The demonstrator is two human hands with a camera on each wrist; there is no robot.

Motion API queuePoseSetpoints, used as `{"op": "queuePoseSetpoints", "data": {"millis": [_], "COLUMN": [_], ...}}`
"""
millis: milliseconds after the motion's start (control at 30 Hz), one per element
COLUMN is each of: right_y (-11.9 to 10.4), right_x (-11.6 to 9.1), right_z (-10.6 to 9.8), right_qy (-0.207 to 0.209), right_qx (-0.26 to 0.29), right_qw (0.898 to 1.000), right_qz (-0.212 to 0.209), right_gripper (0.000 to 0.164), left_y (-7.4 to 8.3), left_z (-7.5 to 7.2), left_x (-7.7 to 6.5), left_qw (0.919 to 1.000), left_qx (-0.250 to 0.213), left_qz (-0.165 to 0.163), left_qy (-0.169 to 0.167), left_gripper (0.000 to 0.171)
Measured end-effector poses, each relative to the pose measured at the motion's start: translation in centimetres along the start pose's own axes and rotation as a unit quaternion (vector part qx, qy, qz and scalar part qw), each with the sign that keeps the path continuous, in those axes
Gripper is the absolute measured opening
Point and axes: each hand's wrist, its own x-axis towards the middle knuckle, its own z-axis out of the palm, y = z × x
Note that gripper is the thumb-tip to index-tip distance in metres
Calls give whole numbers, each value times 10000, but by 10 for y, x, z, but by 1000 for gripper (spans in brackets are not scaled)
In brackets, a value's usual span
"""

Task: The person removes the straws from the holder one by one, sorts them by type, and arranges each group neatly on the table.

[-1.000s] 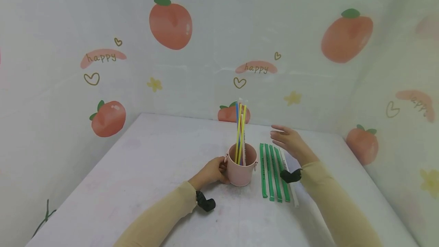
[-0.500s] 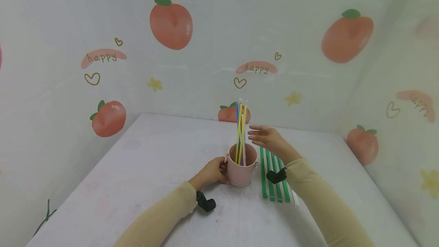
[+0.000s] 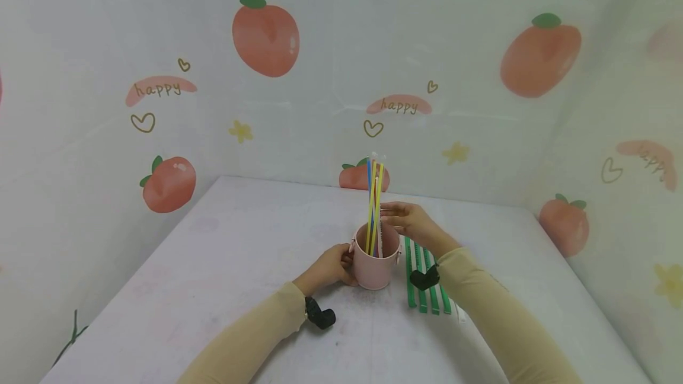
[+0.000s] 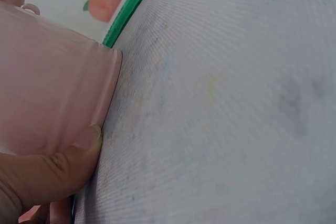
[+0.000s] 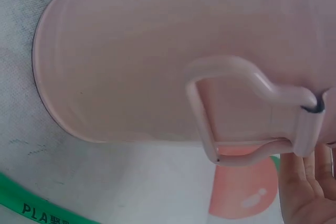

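Note:
A small pink bucket (image 3: 372,276) stands upright on the table. Several blue, yellow, red and white straws (image 3: 370,212) lean inside it. My left hand (image 3: 329,266) grips the bucket's left side; the left wrist view shows my thumb (image 4: 50,177) pressed low on its wall. Behind the rim at the right, my right hand (image 3: 415,225) reaches toward the straws with its fingers extended. Whether those fingertips touch a straw is hard to tell. The right wrist view has the bucket's small looped handle (image 5: 236,69) in front, partly hiding the right hand (image 5: 307,195).
Right of the bucket lie several green wrapped straws (image 3: 410,289) in a row, partly under the right forearm. A white straw (image 3: 461,315) shows its end beside them. A printed cloth wall (image 3: 320,105) rises behind the table (image 3: 240,242).
My right hand has swung left from above the green straws, then lowered to the bucket's rim by the standing straws. The left hand and bucket have stayed put.

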Motion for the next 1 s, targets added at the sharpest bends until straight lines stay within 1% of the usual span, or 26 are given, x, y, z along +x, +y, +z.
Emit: {"op": "queuePoseSetpoints", "data": {"millis": [233, 467, 600, 1000], "right_y": [2, 0, 1, 0], "right_x": [1, -1, 0, 3], "right_z": [2, 7, 7, 7], "right_qy": [94, 259, 246, 359], "right_qx": [-188, -364, -422, -273], "right_qw": [9998, 9989, 9988, 9990], "right_qz": [2, 122, 73, 1], "right_gripper": [43, 42, 43, 39], "left_y": [-1, -2, -3, -1], "left_z": [0, 0, 0, 1], "left_x": [0, 1, 2, 1], "left_qw": [10000, 10000, 10000, 10000], "left_qx": [4, 20, 15, 45], "left_qz": [15, 38, 55, -34], "left_qy": [27, 30, 36, 55], "left_gripper": [57, 61, 62, 62]}}
